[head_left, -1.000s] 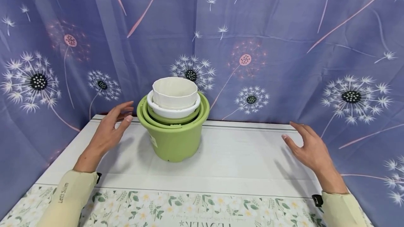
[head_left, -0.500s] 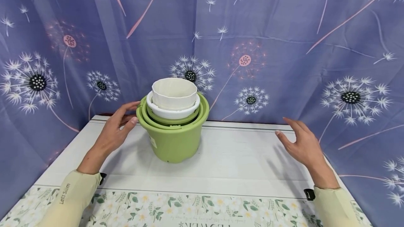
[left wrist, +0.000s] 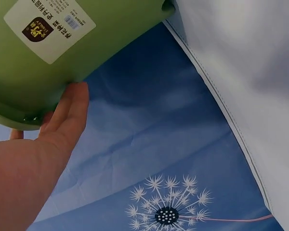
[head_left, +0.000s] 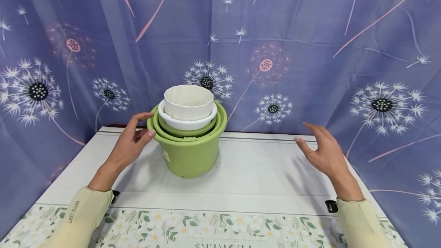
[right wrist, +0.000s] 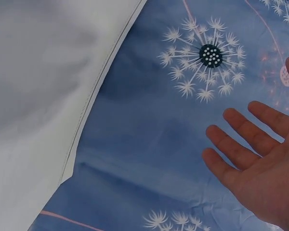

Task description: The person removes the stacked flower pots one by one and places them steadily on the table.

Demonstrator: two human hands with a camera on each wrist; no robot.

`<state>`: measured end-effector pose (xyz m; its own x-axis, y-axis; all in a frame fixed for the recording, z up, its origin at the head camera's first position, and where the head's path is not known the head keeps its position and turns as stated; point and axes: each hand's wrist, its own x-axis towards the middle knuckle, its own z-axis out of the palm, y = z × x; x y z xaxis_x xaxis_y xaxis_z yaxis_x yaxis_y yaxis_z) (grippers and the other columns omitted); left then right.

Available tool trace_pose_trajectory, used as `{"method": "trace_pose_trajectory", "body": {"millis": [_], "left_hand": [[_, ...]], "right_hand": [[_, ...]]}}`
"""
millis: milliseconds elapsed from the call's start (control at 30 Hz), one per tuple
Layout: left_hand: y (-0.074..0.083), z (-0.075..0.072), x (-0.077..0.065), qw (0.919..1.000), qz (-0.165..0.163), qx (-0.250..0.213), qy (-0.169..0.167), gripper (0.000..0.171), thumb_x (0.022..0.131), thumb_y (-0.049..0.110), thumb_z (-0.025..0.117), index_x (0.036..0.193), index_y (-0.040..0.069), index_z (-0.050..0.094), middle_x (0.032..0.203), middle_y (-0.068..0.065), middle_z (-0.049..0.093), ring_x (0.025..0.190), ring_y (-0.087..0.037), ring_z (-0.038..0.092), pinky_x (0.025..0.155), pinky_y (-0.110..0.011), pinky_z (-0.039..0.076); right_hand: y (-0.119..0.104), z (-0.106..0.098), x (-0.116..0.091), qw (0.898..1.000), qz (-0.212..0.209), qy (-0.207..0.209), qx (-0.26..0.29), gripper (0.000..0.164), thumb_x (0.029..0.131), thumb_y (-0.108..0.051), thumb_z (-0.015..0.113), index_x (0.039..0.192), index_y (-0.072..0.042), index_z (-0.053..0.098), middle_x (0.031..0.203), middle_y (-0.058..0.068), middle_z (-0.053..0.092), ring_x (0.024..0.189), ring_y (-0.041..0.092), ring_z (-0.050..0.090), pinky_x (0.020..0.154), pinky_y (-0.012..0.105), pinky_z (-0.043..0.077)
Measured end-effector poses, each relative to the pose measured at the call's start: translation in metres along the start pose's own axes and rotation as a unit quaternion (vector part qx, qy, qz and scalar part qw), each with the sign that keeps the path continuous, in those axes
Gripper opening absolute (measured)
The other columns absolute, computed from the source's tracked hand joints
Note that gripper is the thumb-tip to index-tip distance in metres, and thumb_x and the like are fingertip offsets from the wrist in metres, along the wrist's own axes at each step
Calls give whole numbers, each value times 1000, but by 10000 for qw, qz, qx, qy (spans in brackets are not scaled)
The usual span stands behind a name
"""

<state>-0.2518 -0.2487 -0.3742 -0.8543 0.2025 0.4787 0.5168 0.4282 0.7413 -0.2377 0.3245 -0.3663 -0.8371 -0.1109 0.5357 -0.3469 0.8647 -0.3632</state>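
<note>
A stack of nested flowerpots stands left of the table's middle. The outermost is a green flowerpot [head_left: 191, 158], with more green rims inside it. Above those sits a white round pot [head_left: 187, 124], topped by a cream faceted pot [head_left: 189, 100]. My left hand [head_left: 127, 148] touches the outer green pot at its left rim, thumb toward the front. In the left wrist view its fairly straight fingers [left wrist: 70, 108] lie against the pot's side, below a label [left wrist: 48, 29]. My right hand [head_left: 324, 152] hovers above the table's right side, fingers spread and holding nothing.
The white table cover [head_left: 255, 175] has a floral printed band [head_left: 206, 229] along the front. A blue-purple dandelion curtain [head_left: 293, 18] hangs behind the table and at both sides. The pot stack stands close to the back edge.
My left hand has moved right and reached the green flowerpot's rim. My right hand has drifted left and slightly up, toward the middle. The stack stays on the table.
</note>
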Motion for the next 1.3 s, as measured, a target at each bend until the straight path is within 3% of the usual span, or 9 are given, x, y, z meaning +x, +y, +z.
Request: {"method": "trace_pose_trajectory", "body": {"millis": [333, 567, 633, 1300], "left_hand": [[1, 3, -1, 9996, -11, -266, 0, 55, 111, 14, 55, 162, 12, 34, 161, -18, 35, 128, -44, 59, 93, -10, 52], [0, 5, -1, 9995, -19, -328, 32, 54, 112, 14, 54, 161, 14, 33, 154, -17, 38, 120, -7, 62, 91, -14, 56], [0, 6, -1, 9994, -3, -355, 29, 54, 112, 14, 54, 161, 14, 33, 152, -18, 39, 118, -2, 61, 91, -14, 56], [-5, 5, -3, 9990, 109, -436, -2, 54, 112, 11, 53, 162, 15, 33, 145, -19, 42, 117, -7, 62, 91, -17, 58]], "right_hand": [[-17, 10, 12, 9991, -252, 218, 256, 57, 102, -33, 73, 149, -4, 59, 144, 24, 59, 135, 50, 52, 104, 70, 43], [-29, 18, 19, 9979, -397, 254, 446, 56, 102, -31, 73, 149, -5, 59, 143, 23, 60, 135, 48, 54, 104, 68, 45], [-32, 20, 21, 9975, -434, 275, 492, 55, 102, -31, 74, 149, -6, 60, 143, 22, 60, 135, 47, 54, 105, 67, 45], [-56, 32, 31, 9929, -866, 463, 678, 54, 101, -24, 75, 149, -5, 59, 144, 20, 61, 135, 44, 55, 107, 65, 46]]}}
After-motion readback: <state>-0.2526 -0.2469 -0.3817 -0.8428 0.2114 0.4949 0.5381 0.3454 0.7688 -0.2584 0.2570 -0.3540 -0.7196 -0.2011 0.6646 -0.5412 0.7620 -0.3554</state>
